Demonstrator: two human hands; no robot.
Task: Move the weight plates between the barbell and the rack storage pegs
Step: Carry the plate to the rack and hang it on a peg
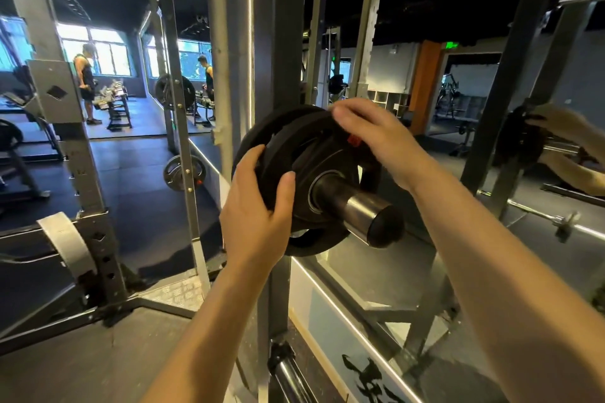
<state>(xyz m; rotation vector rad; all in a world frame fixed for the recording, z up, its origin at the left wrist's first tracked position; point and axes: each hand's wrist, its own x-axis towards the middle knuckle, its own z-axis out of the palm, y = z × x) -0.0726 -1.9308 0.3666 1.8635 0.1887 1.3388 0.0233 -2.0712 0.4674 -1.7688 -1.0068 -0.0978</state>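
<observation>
Head view: two black weight plates (307,154) sit stacked on a steel storage peg (357,206) jutting from a rack upright (281,42). The left hand (258,206) grips the front plate's lower-left rim; the right hand (376,137) curls over its top edge beside a mirror (491,173).

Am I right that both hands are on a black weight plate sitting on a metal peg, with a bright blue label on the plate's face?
Not quite. The head view shows the left hand and right hand on the black weight plate, which sits on the metal peg, but the label on its face is red, not blue.
</observation>
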